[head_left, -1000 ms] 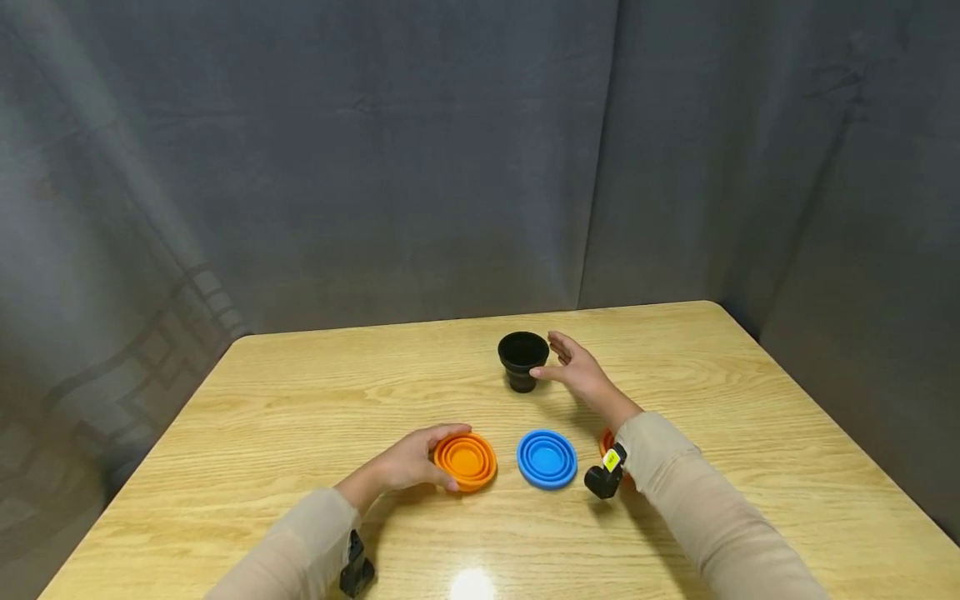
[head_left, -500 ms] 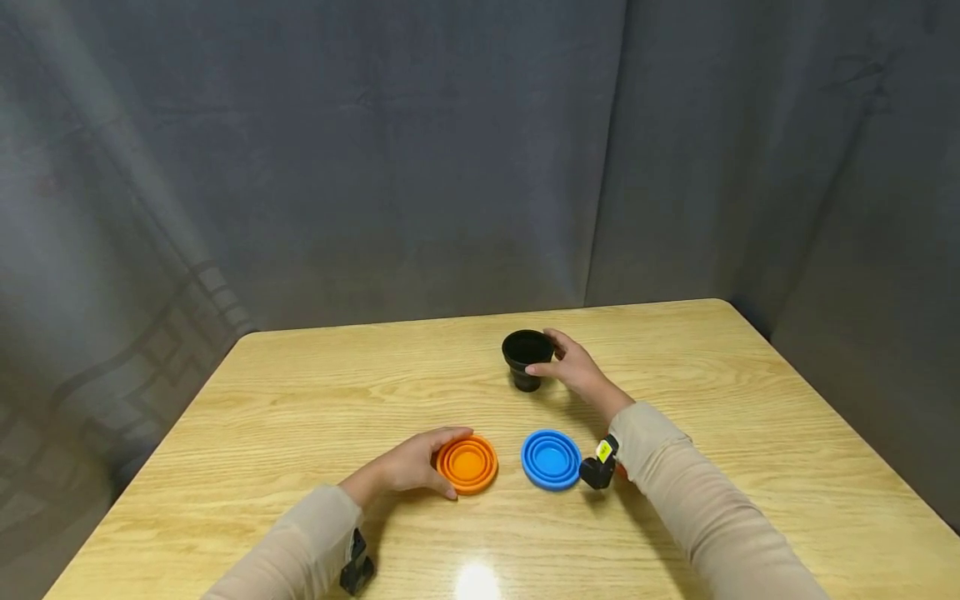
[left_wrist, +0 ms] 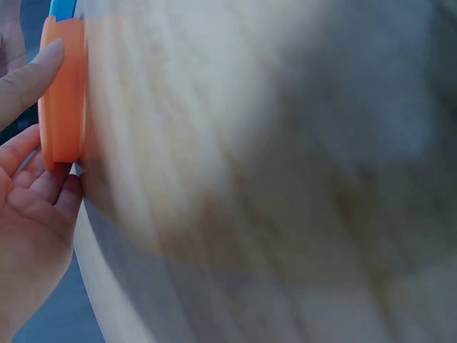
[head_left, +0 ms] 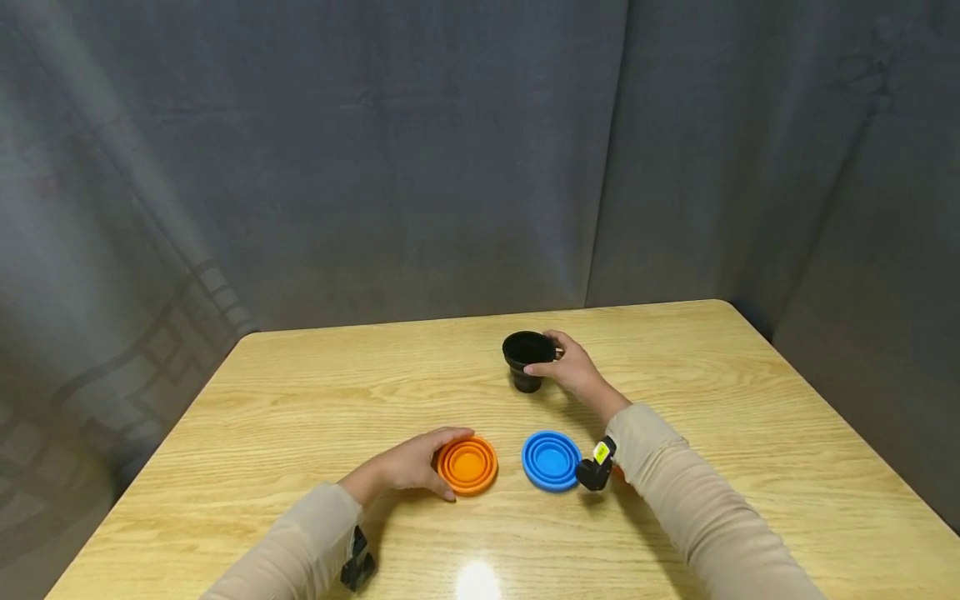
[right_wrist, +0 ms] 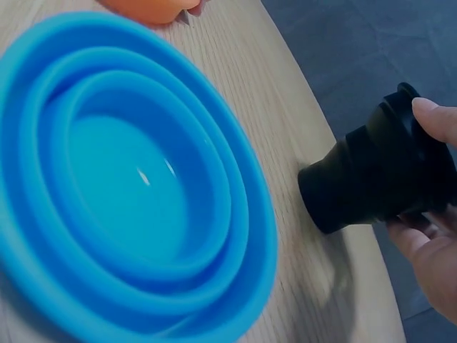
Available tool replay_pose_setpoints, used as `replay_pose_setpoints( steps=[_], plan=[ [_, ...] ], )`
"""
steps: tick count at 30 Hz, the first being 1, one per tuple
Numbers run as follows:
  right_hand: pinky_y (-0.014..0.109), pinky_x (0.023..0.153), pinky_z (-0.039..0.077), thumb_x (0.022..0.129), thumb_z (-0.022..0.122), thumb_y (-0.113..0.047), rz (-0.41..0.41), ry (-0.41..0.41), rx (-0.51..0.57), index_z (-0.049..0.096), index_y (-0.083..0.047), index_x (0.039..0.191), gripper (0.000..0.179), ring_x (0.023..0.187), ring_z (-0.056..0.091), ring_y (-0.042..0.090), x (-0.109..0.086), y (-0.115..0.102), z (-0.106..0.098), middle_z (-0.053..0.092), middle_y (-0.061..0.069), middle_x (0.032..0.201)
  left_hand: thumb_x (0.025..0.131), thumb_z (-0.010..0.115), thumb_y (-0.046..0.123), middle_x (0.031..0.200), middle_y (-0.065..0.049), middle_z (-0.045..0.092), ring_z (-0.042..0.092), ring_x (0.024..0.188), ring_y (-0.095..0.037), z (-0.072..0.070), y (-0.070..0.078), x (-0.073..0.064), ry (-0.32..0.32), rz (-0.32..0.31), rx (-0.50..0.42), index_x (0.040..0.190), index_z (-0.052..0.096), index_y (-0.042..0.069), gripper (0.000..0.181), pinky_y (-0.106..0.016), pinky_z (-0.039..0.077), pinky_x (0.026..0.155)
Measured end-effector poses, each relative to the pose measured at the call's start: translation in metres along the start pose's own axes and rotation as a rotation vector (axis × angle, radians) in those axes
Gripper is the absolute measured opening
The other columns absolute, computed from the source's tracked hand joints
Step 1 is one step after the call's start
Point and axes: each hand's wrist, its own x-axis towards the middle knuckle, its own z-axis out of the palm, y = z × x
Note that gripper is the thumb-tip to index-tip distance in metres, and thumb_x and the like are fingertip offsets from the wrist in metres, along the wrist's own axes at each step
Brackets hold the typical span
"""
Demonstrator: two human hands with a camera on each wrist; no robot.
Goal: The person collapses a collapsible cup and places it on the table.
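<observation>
My left hand grips the left side of an orange collapsible cup that lies folded flat on the table. In the left wrist view the thumb presses over its rim while the other fingers curl against its edge. Farther back, my right hand holds a black collapsible cup by its right side, thumb in front and fingers behind. This cup is extended and upright, its narrow base down at the tabletop. A folded blue collapsible cup lies between the two arms and fills much of the right wrist view.
A red-orange item peeks out beneath the right sleeve, mostly hidden. The wooden table reaches back to a grey curtain. Black cameras sit on both wrists, the right wrist camera overlapping the blue cup's edge in the head view.
My right hand has closed in on the black cup and now holds it. The left hand keeps its place at the orange cup. The head view has shifted slightly.
</observation>
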Motion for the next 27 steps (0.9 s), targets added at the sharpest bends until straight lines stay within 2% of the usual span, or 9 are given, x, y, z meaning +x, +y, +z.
replay_pose_setpoints(
  steps=[9, 16, 20, 27],
  plan=[
    [0.039, 0.087, 0.036, 0.067, 0.072, -0.011, 0.032, 0.044, 0.08, 0.035, -0.001, 0.127, 0.072, 0.106, 0.041, 0.032, -0.004, -0.001, -0.002, 0.038, 0.018, 0.123, 0.067, 0.074, 0.015, 0.134, -0.01, 0.032, 0.028, 0.121, -0.024, -0.002, 0.003, 0.0, 0.004, -0.04, -0.127, 0.133, 0.03, 0.006, 0.08, -0.043, 0.019, 0.099],
    [0.039, 0.09, 0.034, 0.068, 0.072, -0.009, 0.032, 0.019, 0.167, 0.034, -0.001, 0.127, 0.071, 0.108, 0.04, 0.032, -0.013, -0.011, -0.007, 0.037, 0.019, 0.124, 0.073, 0.068, 0.009, 0.132, -0.019, 0.032, 0.03, 0.12, -0.03, -0.004, 0.005, 0.0, 0.031, 0.037, -0.192, 0.131, 0.027, -0.005, 0.072, -0.043, 0.021, 0.099],
    [0.039, 0.091, 0.034, 0.069, 0.071, -0.009, 0.028, -0.013, 0.184, 0.035, -0.002, 0.128, 0.069, 0.111, 0.04, 0.031, -0.021, -0.022, -0.01, 0.037, 0.017, 0.123, 0.075, 0.067, 0.011, 0.133, -0.016, 0.032, 0.025, 0.123, -0.031, -0.005, 0.01, -0.001, 0.066, 0.056, -0.164, 0.132, 0.028, -0.002, 0.07, -0.045, 0.02, 0.098],
    [0.037, 0.091, 0.035, 0.071, 0.068, -0.005, 0.001, -0.097, 0.266, 0.033, 0.001, 0.127, 0.066, 0.11, 0.041, 0.029, -0.039, -0.036, -0.013, 0.037, 0.018, 0.124, 0.075, 0.067, 0.015, 0.132, -0.009, 0.036, 0.025, 0.123, -0.031, -0.007, 0.026, 0.0, 0.176, 0.083, -0.097, 0.13, 0.036, 0.006, 0.064, -0.047, 0.019, 0.098]
  ],
)
